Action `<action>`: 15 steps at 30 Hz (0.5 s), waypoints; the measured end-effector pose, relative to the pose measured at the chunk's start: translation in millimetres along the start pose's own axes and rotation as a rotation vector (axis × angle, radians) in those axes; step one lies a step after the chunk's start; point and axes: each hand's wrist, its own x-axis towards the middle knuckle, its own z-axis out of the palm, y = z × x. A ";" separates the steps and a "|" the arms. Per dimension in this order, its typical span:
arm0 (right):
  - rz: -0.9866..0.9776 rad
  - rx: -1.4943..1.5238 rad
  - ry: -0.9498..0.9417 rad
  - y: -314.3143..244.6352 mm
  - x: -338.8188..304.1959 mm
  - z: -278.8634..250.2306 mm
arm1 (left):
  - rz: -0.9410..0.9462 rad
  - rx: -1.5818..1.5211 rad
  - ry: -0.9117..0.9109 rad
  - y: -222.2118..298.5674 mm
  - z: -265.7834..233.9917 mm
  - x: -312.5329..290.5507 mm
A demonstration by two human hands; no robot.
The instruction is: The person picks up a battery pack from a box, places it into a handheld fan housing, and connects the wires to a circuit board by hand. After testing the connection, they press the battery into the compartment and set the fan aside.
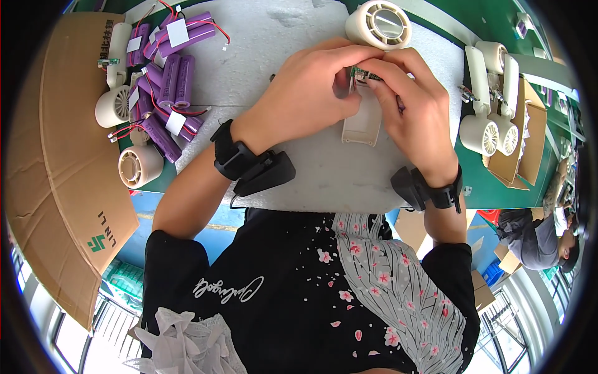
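Bent fingers [391,72] prob. pinching PCB [359,73]

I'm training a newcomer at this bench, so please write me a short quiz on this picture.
1. True or false: the purple battery cells lie to the person's right.
2. What shows between the left hand and the right hand? A) a cardboard box B) a small green circuit board C) a red basket
3. Fill in: the wristbands are coloured ____.

Key: 1. False, to the left; 2. B; 3. black.
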 end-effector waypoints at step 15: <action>-0.044 -0.025 0.031 -1.9 1.1 3.8 | 0.038 -0.008 0.050 -1.4 3.4 0.2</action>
